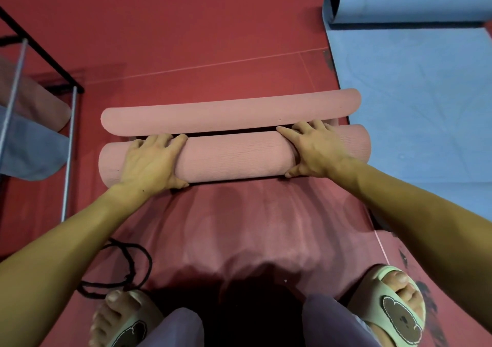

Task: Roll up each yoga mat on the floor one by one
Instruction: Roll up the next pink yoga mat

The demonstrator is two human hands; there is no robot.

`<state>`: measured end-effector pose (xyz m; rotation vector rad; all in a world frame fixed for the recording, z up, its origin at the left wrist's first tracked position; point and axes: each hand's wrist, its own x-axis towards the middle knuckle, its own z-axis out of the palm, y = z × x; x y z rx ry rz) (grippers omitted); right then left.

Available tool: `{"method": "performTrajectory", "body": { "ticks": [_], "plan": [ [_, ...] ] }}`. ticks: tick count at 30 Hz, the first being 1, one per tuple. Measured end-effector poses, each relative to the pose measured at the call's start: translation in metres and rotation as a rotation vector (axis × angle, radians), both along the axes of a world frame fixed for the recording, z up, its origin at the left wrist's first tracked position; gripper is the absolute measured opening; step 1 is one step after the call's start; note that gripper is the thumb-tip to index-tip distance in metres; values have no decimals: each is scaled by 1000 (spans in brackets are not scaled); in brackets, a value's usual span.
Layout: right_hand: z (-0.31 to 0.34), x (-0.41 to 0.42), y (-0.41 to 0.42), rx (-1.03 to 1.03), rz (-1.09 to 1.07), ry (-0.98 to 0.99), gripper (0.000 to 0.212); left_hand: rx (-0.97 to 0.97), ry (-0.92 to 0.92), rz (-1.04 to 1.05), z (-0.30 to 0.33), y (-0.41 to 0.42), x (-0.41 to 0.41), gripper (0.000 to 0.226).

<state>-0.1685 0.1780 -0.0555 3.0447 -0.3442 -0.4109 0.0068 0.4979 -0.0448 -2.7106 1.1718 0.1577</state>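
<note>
2 feet in pale slippers (396, 309) at the near edge, purple trouser knees between them. Just beyond, the pink yoga mat (234, 157) lies across the red floor (186, 27), mostly rolled, far end curled in a loose flap. Left hand (151, 163) grips the roll left of centre, fingers curled over the top, thumb at its near side. Right hand (311, 152) grips it right of centre the same way. Black cord (125, 269) near left. Metal rack (40, 85) at far left holds rolled mats. Blue mat (415, 107) on the right, partly rolled at its far end.
</note>
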Motion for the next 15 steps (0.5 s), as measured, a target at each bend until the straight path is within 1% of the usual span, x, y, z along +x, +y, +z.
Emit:
{"method": "performTrajectory", "body": {
  "ticks": [3, 7, 9, 11, 13, 15],
  "plan": [
    [0, 1, 1, 6, -13, -3, 123, -2, 17, -17, 3, 0, 5, 117],
    [9, 0, 1, 72, -28, 38, 114, 56, 127, -24, 17, -2, 9, 110],
    [17, 0, 2, 107, -24, 119, 108, 126, 200, -15, 27, -3, 9, 105],
    [23, -1, 3, 162, -39, 204, 105, 226, 269, -10, 34, -4, 8, 108],
    [28, -3, 6, 253, -64, 300, 104, 300, 353, -16, 38, -2, 6, 108],
    [29, -9, 8, 359, -86, 417, 99, 346, 456, -32, 38, 3, 3, 104]
  ]
}}
